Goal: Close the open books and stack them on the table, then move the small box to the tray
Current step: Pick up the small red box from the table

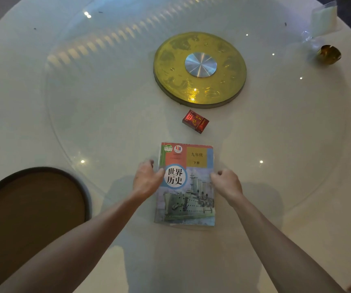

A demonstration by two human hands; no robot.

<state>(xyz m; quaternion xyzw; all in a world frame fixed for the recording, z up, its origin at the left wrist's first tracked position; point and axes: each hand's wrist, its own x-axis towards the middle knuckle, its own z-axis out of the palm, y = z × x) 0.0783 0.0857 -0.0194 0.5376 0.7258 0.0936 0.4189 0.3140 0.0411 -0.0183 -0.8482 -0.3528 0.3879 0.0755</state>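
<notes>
A closed book [188,199] with a warship on its cover lies flat near the table's front, and the edges of another book show beneath it. My left hand [147,179] rests against the stack's left edge, thumb on the cover. My right hand [226,183] is at the right edge, fingers curled against the side. A small red box [195,121] lies on the table just beyond the books. The round brown tray [79,187] with a dark rim sits at the front left and holds nothing visible.
A gold disc [170,60] with a silver hub sits past the red box at the table's centre. At the far right are a clear plastic bag [323,17] and a small golden object [328,54]. A glass top [85,92] covers the white round table.
</notes>
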